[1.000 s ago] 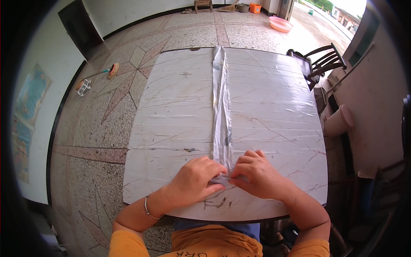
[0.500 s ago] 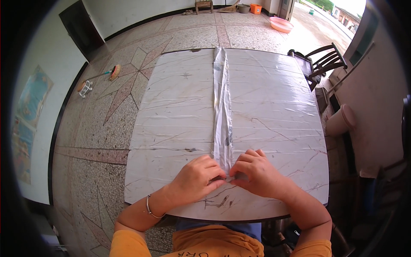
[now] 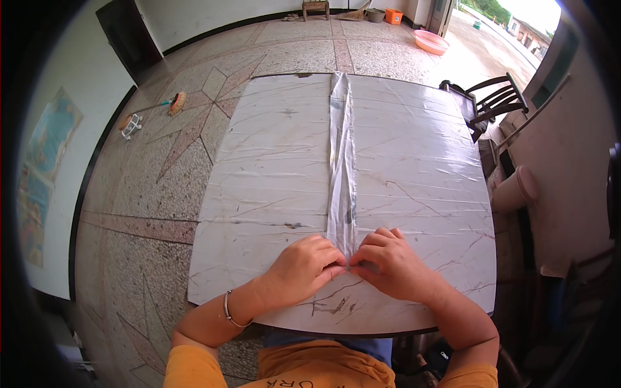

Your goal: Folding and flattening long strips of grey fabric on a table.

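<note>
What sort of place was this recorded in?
Likely a ground-level room in a home, judging by the dark chair, the pink basin and the open doorway to the outside.

Table (image 3: 278, 149): open either side of the cloth strip (image 3: 342, 155) toward the far edge; left hand (image 3: 305, 266), right hand (image 3: 391, 264) obstruct near-edge middle; chair (image 3: 462, 103) beside far right corner.
</note>
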`<state>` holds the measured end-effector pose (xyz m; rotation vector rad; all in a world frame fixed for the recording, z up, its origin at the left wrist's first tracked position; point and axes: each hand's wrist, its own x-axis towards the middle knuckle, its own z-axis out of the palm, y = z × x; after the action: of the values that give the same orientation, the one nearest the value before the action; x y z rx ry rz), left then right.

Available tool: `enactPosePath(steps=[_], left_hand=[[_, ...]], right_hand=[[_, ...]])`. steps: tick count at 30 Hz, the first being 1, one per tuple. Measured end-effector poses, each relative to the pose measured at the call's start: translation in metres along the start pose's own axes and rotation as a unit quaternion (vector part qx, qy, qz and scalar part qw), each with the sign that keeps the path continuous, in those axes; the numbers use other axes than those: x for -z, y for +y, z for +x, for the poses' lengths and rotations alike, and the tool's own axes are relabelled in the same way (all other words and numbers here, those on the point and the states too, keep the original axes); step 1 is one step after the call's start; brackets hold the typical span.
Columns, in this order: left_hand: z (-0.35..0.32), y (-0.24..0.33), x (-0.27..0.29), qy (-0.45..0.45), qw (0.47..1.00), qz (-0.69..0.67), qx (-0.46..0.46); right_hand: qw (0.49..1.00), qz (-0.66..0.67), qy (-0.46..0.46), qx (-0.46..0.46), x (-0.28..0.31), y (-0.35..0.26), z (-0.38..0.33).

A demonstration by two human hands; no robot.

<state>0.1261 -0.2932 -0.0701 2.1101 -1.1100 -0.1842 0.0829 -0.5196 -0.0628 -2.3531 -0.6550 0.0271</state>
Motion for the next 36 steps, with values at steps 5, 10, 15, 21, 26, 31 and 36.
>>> enactPosePath(steps=[5,10,15,21,26,31,36], left_hand=[[0.002,0.008,-0.003,0.075,0.997,0.027,-0.005],[0.000,0.005,-0.005,0.073,0.996,0.043,-0.008],[0.000,0.009,-0.001,0.067,0.996,0.051,-0.001],[0.002,0.007,-0.001,0.071,0.996,0.047,-0.018],[0.002,0.002,-0.003,0.065,0.996,0.051,-0.015],[0.002,-0.001,-0.001,0.022,1.000,0.011,0.018],[0.005,0.007,-0.001,0.100,0.994,0.047,-0.014]], right_hand=[[1.000,-0.017,0.003,-0.007,-0.001,-0.001,0.002],[0.999,0.015,0.035,-0.003,-0.003,0.002,0.002],[1.000,0.003,0.020,0.014,0.000,0.003,0.002],[1.000,0.002,0.014,0.008,-0.002,0.008,0.002],[0.999,0.012,0.032,0.015,-0.003,0.007,0.003],[0.999,0.021,0.031,0.018,0.000,0.006,0.003],[0.999,-0.001,0.034,0.000,-0.003,0.006,0.006]])
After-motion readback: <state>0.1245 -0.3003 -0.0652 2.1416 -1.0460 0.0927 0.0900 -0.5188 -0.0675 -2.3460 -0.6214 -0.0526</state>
